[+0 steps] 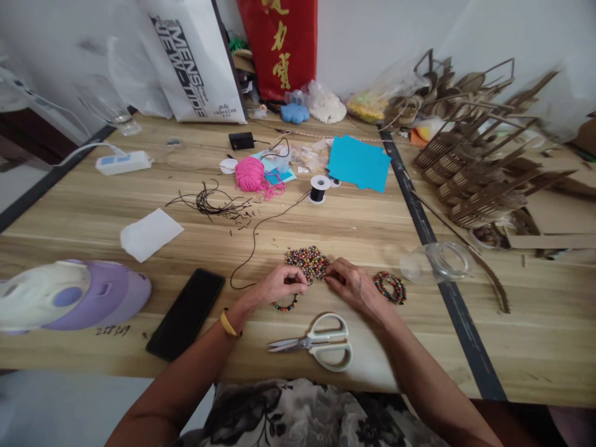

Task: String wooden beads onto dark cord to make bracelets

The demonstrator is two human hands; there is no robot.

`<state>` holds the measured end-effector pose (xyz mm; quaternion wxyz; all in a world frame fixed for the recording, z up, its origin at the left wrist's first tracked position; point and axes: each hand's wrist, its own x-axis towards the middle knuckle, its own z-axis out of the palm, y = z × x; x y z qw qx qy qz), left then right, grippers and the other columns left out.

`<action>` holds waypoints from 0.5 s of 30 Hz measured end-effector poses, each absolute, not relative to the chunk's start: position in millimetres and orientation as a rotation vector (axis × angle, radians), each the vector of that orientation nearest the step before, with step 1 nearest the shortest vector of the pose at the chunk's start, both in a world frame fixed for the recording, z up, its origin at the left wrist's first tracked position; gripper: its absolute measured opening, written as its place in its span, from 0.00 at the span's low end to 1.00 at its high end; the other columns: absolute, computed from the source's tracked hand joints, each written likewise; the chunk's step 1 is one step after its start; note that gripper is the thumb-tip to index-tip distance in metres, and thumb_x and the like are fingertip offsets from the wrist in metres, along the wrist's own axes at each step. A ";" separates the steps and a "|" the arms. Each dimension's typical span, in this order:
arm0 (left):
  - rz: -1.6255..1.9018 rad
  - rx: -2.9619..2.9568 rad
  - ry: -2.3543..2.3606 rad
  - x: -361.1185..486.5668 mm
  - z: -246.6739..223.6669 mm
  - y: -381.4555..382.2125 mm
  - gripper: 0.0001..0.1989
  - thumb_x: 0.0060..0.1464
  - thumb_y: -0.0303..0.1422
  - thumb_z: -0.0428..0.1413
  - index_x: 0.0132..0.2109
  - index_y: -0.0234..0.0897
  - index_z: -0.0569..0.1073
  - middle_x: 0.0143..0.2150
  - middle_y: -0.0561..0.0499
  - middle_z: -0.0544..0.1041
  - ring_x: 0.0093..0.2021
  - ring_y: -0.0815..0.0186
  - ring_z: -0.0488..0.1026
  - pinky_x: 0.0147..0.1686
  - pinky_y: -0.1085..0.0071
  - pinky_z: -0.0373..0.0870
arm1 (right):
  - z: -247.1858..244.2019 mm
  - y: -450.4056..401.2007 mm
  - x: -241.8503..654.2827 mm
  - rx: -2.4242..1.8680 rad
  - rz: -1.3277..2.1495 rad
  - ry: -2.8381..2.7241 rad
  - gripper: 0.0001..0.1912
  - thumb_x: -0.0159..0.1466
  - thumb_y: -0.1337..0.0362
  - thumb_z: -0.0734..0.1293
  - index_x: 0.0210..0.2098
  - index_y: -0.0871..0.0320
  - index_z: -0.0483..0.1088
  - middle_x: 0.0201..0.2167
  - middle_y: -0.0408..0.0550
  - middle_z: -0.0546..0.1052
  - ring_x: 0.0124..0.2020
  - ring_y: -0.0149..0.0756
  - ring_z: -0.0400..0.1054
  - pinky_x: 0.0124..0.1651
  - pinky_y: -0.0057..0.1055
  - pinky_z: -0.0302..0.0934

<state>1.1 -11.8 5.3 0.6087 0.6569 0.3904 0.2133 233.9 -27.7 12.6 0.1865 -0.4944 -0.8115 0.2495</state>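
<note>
Head view: a thin black cord (254, 238) is pinched by the left hand (280, 284), just beyond a curved strand of round multicoloured beads (285, 308). The right hand (354, 282) is set apart, at the right edge of a loose multicoloured bead pile (306, 259); its grip cannot be told.

We have a wood-grained tabletop (367, 223) before us, crossed on the right by a dark strip (428, 239). Nearest our edge lie open scissors (307, 343), blades pointing left, and farther left a black phone (186, 315). Beyond the scissors we see a heap of multicoloured beads (308, 259), with coiled bead strands (399, 292) to its right. Farther back sit a spool of black cord (318, 194), pink yarn (250, 174) and blue sheets (359, 162); toward the left, cut cord pieces (209, 205), white paper (151, 236) and a power strip (123, 162).
</note>
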 end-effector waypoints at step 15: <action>0.506 1.537 0.894 0.5 2.8 -11.1 0.06 0.49 0.31 0.58 0.31 0.31 0.73 0.27 0.51 0.74 0.28 0.71 0.69 0.31 0.76 0.65 | 14.1 -30.8 229.7 -1.348 0.553 -2.270 0.04 0.62 0.69 0.62 0.33 0.58 0.70 0.30 0.46 0.73 0.26 0.29 0.64 0.30 0.24 0.53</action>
